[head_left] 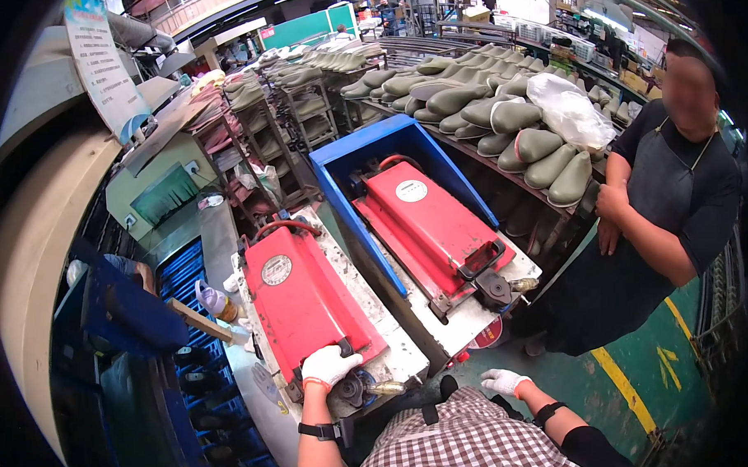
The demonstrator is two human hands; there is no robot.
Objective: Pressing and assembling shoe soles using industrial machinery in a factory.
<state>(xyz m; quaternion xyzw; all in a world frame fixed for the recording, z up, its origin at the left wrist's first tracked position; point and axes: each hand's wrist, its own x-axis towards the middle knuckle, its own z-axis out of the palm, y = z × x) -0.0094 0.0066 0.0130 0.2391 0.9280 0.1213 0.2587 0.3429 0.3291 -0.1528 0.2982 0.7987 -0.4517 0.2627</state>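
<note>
My left hand (332, 367), in a white knit glove with a strap on its wrist, is closed round the black handle (346, 347) at the near end of a red machine lid (298, 290). This lid lies lowered on a worn white bench top. Close by the hand is a round dark knob (350, 389) with a short brass-coloured fitting (386, 388). Also gloved in white, my right hand (505, 383) hangs over the green floor beside my checked apron (447, 445). Its fingers are loosely stretched, with nothing in them.
A second red lid (431, 223) lies to the right, with a blue guard (322, 173) around its far end. Grey-green shoe lasts (544, 157) crowd a rack behind it. At right stands a person (669, 190) with arms crossed. Left are a bottle (216, 301) and blue slatted conveyor (182, 277).
</note>
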